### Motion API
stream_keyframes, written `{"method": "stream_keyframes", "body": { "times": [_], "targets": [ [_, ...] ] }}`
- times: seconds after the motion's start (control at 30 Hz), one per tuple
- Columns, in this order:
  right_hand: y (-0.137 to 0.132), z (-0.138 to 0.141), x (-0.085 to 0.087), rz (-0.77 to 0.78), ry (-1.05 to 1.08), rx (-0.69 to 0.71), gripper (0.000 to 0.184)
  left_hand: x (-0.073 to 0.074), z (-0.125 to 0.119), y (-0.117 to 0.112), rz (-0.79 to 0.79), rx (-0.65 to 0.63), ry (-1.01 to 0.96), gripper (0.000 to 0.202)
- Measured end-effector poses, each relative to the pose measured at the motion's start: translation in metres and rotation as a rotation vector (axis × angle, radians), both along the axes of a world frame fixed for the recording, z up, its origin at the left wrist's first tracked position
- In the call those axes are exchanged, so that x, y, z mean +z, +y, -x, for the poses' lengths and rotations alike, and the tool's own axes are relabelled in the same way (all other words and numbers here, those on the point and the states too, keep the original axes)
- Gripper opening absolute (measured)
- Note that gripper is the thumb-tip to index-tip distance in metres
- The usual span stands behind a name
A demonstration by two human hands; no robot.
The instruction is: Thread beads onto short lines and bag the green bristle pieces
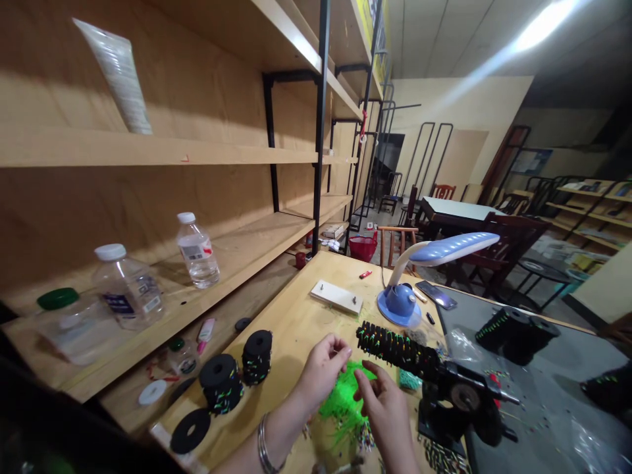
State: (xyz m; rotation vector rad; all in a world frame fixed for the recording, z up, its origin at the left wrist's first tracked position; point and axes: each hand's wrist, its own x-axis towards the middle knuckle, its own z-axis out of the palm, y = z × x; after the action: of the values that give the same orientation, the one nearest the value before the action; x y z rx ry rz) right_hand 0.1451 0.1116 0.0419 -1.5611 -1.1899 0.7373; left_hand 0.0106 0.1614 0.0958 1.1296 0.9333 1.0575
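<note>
My left hand (326, 368), with metal bangles (266, 444) on its wrist, is closed with thumb and forefinger pinched together; what sits between them, if anything, is too small to make out. Facing it, my right hand (388, 401) has its thumb and fingers apart, and I see nothing held in it. Below and between the hands lies a heap of bright green fibres (340, 398), with small metallic pieces (365, 438) at its lower edge. Just beyond my right hand, a black roll (395, 345) stuck with small coloured bits extends from a black machine (454, 395).
Black foam rolls (220, 382) and a flat black ring (190, 431) are at the left. A blue lamp (397, 303), a phone (436, 294) and a white plate with two bolts (336, 298) lie farther back. Shelves with bottles (197, 253) line the left side.
</note>
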Motion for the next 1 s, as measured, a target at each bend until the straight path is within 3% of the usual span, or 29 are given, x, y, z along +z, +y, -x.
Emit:
{"method": "stream_keyframes", "body": {
  "times": [0.1, 0.17, 0.3, 0.43, 0.6, 0.7, 0.87, 1.0],
  "targets": [
    [0.009, 0.008, 0.01, 0.058, 0.227, 0.04, 0.065, 0.0, -0.001, 0.0, -0.045, 0.016, -0.002, 0.038],
    [0.009, 0.011, 0.015, -0.006, 0.251, 0.073, 0.057, 0.002, -0.001, 0.001, -0.055, 0.018, -0.014, 0.038],
    [-0.001, 0.014, 0.019, -0.2, 0.07, 0.107, 0.045, 0.008, 0.002, 0.003, 0.01, -0.103, -0.033, 0.046],
    [-0.012, 0.012, 0.024, -0.293, -0.096, 0.13, 0.039, 0.015, 0.004, 0.003, 0.126, -0.265, -0.064, 0.058],
    [-0.014, 0.016, 0.031, -0.422, -0.25, 0.142, 0.036, 0.013, -0.002, 0.001, 0.212, -0.291, -0.115, 0.056],
    [-0.014, 0.02, 0.038, -0.484, -0.3, 0.126, 0.036, 0.016, -0.007, -0.003, 0.123, -0.231, -0.169, 0.051],
    [-0.029, 0.021, 0.052, -0.593, -0.409, 0.175, 0.031, 0.038, 0.002, -0.019, -0.099, -0.224, -0.168, 0.036],
    [-0.047, 0.022, 0.028, -0.561, -0.441, 0.308, 0.033, 0.041, 0.028, -0.049, -0.124, -0.284, -0.112, 0.031]
  ]
}}
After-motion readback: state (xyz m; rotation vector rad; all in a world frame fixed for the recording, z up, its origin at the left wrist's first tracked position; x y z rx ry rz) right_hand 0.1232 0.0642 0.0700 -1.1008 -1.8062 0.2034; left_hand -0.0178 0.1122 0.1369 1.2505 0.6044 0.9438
